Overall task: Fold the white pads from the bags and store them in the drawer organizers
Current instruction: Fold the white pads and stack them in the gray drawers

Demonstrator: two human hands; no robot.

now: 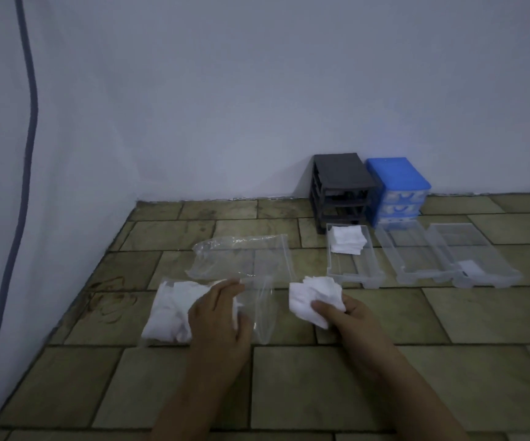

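On the tiled stone floor [289, 383], the right hand [349, 316] has its fingers curled round a loose bunch of white fabric pads [314, 297], lifted clear of the clear plastic bag [257, 310] that lies just to their left. The left hand [222, 313] rests flat on that bag with its fingers fairly straight, pressing it down over the white pads still inside [171, 310]. A second clear plastic bag [241, 256], seemingly emptied, lies just behind. Beyond the right hand sit three clear plastic drawer trays: the left tray [352, 275] holds a stack of folded white pads [348, 238] at its far end, while the middle tray [416, 275] and right tray [486, 275] look nearly bare. This looks like the step of drawing pads out of the bag; next, the bunch likely needs separating and folding before it joins the stack.
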